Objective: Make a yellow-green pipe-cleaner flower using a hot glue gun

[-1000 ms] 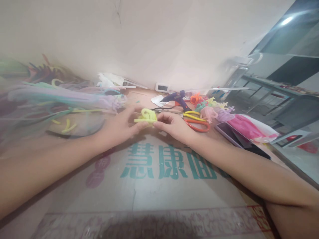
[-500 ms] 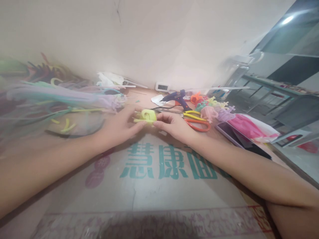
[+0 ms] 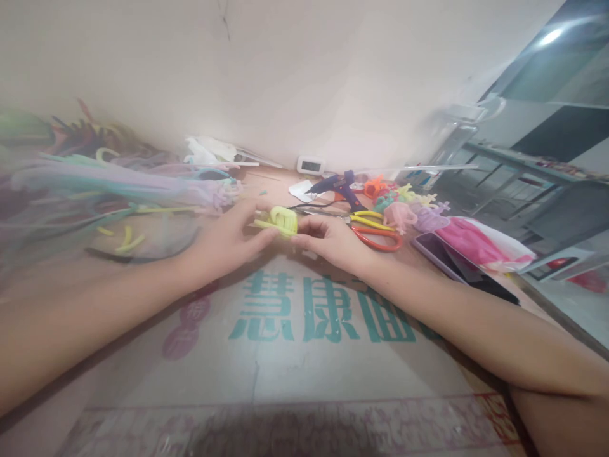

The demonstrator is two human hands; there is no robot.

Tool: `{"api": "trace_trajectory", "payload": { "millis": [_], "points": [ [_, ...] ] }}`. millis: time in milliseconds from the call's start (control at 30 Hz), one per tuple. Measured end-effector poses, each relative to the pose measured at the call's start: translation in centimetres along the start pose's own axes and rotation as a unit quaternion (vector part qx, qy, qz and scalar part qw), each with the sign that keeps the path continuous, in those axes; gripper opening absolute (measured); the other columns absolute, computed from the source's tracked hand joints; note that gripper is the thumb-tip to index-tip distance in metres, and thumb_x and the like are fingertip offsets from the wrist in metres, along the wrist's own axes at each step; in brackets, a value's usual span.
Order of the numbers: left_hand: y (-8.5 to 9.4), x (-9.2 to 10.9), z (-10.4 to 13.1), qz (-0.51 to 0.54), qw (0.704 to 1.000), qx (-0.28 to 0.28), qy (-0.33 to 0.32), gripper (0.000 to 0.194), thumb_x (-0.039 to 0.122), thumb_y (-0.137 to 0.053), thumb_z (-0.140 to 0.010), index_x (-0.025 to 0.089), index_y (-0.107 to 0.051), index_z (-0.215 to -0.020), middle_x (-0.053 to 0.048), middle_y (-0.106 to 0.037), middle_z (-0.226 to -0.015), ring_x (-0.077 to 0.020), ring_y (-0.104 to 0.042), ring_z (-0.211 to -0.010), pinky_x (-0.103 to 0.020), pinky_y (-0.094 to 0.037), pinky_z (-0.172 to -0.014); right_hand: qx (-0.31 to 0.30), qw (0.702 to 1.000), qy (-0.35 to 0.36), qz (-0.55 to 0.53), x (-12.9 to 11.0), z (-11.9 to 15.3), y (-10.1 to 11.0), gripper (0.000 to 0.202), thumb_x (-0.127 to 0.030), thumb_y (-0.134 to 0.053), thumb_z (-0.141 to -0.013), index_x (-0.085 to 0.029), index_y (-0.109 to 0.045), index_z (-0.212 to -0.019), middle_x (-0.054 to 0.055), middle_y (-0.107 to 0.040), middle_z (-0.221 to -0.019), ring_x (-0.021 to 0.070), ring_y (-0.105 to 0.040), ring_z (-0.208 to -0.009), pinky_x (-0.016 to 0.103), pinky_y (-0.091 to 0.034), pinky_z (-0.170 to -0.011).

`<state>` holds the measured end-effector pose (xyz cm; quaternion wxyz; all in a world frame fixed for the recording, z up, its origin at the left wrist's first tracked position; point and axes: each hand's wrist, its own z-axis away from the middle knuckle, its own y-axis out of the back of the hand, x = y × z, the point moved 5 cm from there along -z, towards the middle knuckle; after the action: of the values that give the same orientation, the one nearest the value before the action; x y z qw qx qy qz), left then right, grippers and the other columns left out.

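Note:
Between my two hands is a small coiled bundle of yellow pipe cleaner (image 3: 284, 219), held up above the cardboard. My left hand (image 3: 243, 230) pinches its left side, where a short straight end sticks out. On the right, the fingertips of my right hand (image 3: 328, 240) are closed on its other edge. Just beyond my right hand lie scissors (image 3: 375, 230) with one yellow and one red-orange handle. A dark blue glue gun (image 3: 339, 185) rests behind them.
Bundles of pastel pipe cleaners (image 3: 128, 184) lie at left, with short yellow pieces (image 3: 127, 240) nearby. Several coloured pipe-cleaner shapes (image 3: 404, 209), a pink-and-white bag (image 3: 480, 244) and a phone (image 3: 464, 266) are at right. A small digital display (image 3: 311, 165) stands against the wall. Printed cardboard (image 3: 285, 374) covers the front.
The yellow coil has turned slightly between my fingers and its straight end now tilts more. Both hands stay in nearly the same place.

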<state>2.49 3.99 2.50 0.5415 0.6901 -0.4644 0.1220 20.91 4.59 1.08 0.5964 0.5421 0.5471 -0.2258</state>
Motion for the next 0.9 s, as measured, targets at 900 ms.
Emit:
{"api": "trace_trajectory", "payload": {
  "millis": [900],
  "points": [
    [-0.11, -0.43, -0.05, 0.005, 1.0, 0.0, -0.014, 0.052, 0.053, -0.067, -0.085, 0.022, -0.058, -0.125, -0.013, -0.066, -0.134, -0.0327, -0.063, -0.124, -0.051, -0.051, -0.107, 0.044, 0.999, -0.006, 0.013, 0.09, 0.05, 0.38, 0.022, -0.038, -0.071, -0.082, -0.018, -0.062, -0.08, -0.003, -0.06, -0.072, 0.0106, -0.05, -0.062, 0.025, -0.039, -0.058]
  ]
}}
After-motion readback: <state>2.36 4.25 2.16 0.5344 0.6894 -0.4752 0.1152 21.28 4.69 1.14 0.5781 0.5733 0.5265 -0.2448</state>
